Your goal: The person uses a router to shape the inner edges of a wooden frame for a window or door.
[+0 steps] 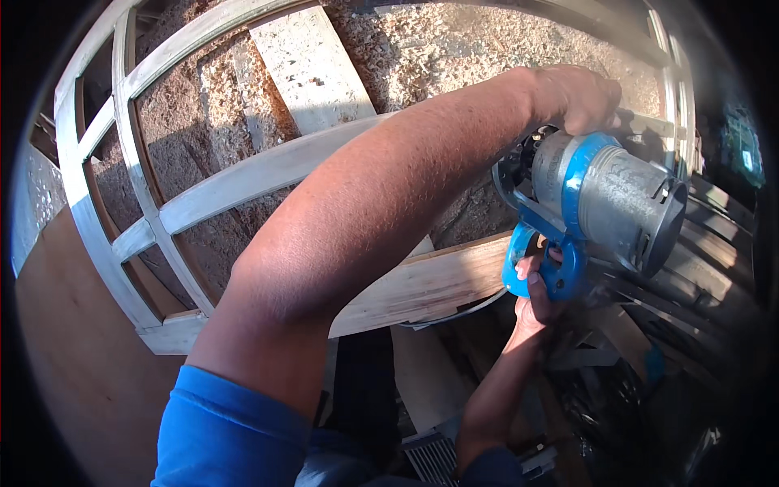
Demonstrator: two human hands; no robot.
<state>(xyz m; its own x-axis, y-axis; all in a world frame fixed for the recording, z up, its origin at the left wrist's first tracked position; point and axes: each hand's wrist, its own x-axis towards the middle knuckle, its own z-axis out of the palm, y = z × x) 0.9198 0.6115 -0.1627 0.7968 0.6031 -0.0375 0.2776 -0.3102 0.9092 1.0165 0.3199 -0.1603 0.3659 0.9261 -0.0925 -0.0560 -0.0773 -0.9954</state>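
Note:
A blue and silver router [604,195] stands tilted at the right end of a pale wooden frame [430,284] with curved bars. The fingers of my right hand [537,288] wrap round its blue loop handle, close to the frame's near rail. My left arm reaches across the frame from the lower left. At the router's far side, my left hand [583,97] is closed against it with bent fingers; the part it grips is hidden. The router's round metal base shows partly beneath my left wrist, but its contact with the wood is hidden.
Wood shavings [454,49] cover the surface under and beyond the frame. A pale board [312,69] lies beneath the bars. A brown sheet [81,349] is at the left. Wooden strips [706,260] lie at the right, in shade. Dust blurs the upper right.

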